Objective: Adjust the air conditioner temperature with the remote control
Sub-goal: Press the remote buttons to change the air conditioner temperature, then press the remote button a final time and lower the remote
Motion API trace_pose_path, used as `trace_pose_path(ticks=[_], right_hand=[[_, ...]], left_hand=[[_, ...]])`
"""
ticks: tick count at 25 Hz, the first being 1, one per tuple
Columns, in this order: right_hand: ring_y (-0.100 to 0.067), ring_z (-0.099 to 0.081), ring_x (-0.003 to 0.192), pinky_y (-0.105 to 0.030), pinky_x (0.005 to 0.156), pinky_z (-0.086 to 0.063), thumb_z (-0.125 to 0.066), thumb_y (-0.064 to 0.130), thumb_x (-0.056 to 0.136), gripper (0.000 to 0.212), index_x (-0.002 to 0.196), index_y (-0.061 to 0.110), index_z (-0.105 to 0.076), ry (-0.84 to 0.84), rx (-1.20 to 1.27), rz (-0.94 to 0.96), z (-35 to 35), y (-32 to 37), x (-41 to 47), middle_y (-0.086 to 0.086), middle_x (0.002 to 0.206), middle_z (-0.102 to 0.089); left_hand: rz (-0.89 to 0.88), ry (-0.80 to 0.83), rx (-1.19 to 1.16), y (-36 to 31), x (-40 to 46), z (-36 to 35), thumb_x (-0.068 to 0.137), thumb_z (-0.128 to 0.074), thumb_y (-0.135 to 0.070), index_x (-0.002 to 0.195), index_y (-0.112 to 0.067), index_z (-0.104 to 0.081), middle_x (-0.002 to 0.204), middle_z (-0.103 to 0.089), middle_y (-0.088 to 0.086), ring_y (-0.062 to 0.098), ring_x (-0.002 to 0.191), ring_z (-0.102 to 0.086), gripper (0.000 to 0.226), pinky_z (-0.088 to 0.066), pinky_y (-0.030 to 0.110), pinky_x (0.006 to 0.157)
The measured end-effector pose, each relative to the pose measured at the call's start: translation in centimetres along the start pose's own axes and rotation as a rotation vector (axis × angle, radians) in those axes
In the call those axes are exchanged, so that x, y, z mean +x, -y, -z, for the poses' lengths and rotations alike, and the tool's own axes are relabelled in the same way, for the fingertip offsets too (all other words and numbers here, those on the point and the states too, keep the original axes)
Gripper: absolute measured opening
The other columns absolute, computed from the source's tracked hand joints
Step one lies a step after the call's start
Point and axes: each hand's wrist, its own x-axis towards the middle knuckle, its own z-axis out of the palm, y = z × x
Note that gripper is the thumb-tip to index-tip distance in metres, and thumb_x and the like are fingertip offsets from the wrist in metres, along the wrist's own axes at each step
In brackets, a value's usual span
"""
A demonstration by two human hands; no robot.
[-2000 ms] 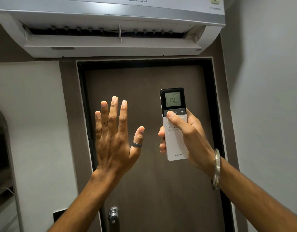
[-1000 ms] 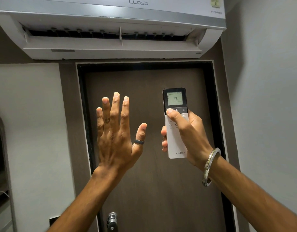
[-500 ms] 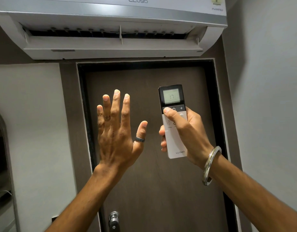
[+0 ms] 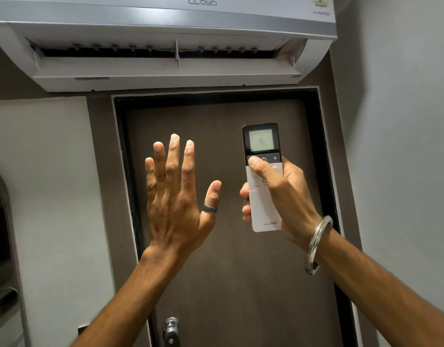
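Air conditioner (image 4: 163, 33) above the brown door (image 4: 228, 271), flap open; right hand (image 4: 281, 196) grips the remote (image 4: 262, 151), left hand (image 4: 176, 196) raised, fingers spread, holding nothing.

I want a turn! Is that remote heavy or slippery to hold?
Probably light: the right hand holds the remote control upright with just curled fingers and a thumb. It looks stiff, a straight slab. Its smooth white shell might be a bit slippery, so grip it snugly.

Right hand (image 4: 286, 196) gripping remote (image 4: 263, 179) upright, thumb on a button below display reading 16, left hand (image 4: 176, 204) raised, fingers spread, under air conditioner (image 4: 166, 36), door (image 4: 228, 271) behind
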Motion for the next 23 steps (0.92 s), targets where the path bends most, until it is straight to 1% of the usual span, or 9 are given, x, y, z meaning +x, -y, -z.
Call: trace_pose_path(ticks=[5, 8, 10, 11, 12, 14, 18, 21, 23], right_hand=[[-0.025, -0.071, 0.049, -0.037, 0.048, -0.063, -0.08, 0.035, 0.089, 0.031, 0.105, 0.017, -0.061, -0.009, -0.018, -0.063, 0.8, -0.5, -0.2, -0.006, 0.069, -0.074], [-0.027, -0.076, 0.056, -0.042, 0.055, -0.065, -0.09, 0.029, 0.081, 0.053, 0.115, 0.018, -0.051, -0.071, -0.182, -0.12, 2.4, -2.8, -1.3, -0.002, 0.087, -0.074], [-0.012, -0.077, 0.066, -0.03, 0.057, -0.064, -0.084, 0.044, 0.078, 0.062, 0.117, 0.024, -0.039, -0.153, -0.389, -0.127, 3.9, -5.7, -3.4, 0.008, 0.092, -0.069], [-0.003, -0.074, 0.067, -0.015, 0.054, -0.057, -0.077, 0.052, 0.076, 0.062, 0.114, 0.026, -0.036, -0.206, -0.471, -0.17, 5.2, -7.8, -5.5, 0.013, 0.088, -0.067], [0.006, -0.071, 0.066, -0.008, 0.047, -0.048, -0.069, 0.059, 0.073, 0.059, 0.11, 0.027, -0.035, -0.248, -0.525, -0.249, 6.8, -10.6, -8.3, 0.015, 0.084, -0.066], [0.014, -0.065, 0.065, -0.007, 0.043, -0.044, -0.063, 0.063, 0.069, 0.051, 0.099, 0.028, -0.042, -0.332, -0.532, -0.484, 9.8, -16.0, -14.5, 0.013, 0.083, -0.066], [0.002, -0.071, 0.062, -0.017, 0.049, -0.049, -0.084, 0.037, 0.069, 0.023, 0.075, 0.022, -0.068, -0.646, -0.565, -0.91, 17.3, -25.6, -30.4, 0.001, 0.079, -0.076], [-0.028, -0.079, 0.089, -0.032, 0.075, -0.063, -0.093, 0.032, 0.067, 0.039, 0.097, 0.013, -0.077, -0.877, -0.577, -1.285, 23.5, -29.8, -41.5, -0.01, 0.098, -0.083], [-0.034, -0.079, 0.097, -0.037, 0.084, -0.063, -0.094, 0.031, 0.068, 0.048, 0.107, 0.009, -0.076, -1.038, -0.558, -1.467, 27.6, -32.5, -47.7, -0.015, 0.107, -0.082]], left_hand=[[-0.002, 0.021, -0.011, -0.7, -0.7, -0.8, 0.101, -0.045, -0.053, 0.161, -0.007, -0.031, 0.172, -0.02, 0.018, 0.04, 0.16, -0.01, 0.077, -0.002, 0.051, 0.132], [-0.004, 0.082, -0.011, -1.8, -3.0, -2.1, 0.103, -0.041, -0.054, 0.163, -0.008, -0.025, 0.173, -0.016, 0.016, 0.037, 0.161, -0.006, 0.077, -0.001, 0.049, 0.132], [0.008, 0.163, -0.031, -2.8, -6.5, -3.1, 0.104, -0.037, -0.056, 0.165, -0.01, -0.021, 0.174, -0.013, 0.014, 0.033, 0.162, -0.002, 0.077, 0.001, 0.047, 0.133], [0.008, 0.246, -0.052, -4.0, -9.4, -3.7, 0.104, -0.036, -0.056, 0.165, -0.011, -0.019, 0.175, -0.012, 0.012, 0.031, 0.163, 0.0, 0.078, 0.001, 0.046, 0.133], [0.011, 0.349, -0.079, -5.6, -13.2, -4.1, 0.103, -0.035, -0.057, 0.165, -0.012, -0.018, 0.175, -0.011, 0.012, 0.03, 0.163, 0.001, 0.078, 0.002, 0.045, 0.133], [0.041, 0.564, -0.134, -8.5, -21.3, -4.2, 0.103, -0.034, -0.057, 0.166, -0.012, -0.016, 0.175, -0.008, 0.011, 0.028, 0.163, 0.003, 0.08, 0.005, 0.045, 0.133], [0.097, 1.042, -0.24, -15.1, -37.7, -2.2, 0.102, -0.031, -0.057, 0.165, -0.012, -0.017, 0.175, -0.008, 0.012, 0.028, 0.162, 0.005, 0.079, 0.0, 0.051, 0.133], [0.055, 1.356, -0.337, -20.5, -47.5, -0.8, 0.101, -0.028, -0.058, 0.164, -0.011, -0.021, 0.174, -0.014, 0.013, 0.027, 0.161, 0.002, 0.079, -0.007, 0.055, 0.132], [-0.007, 1.512, -0.381, -23.9, -52.7, -0.5, 0.102, -0.025, -0.059, 0.164, -0.01, -0.024, 0.173, -0.018, 0.015, 0.031, 0.162, -0.003, 0.079, -0.008, 0.055, 0.132]])
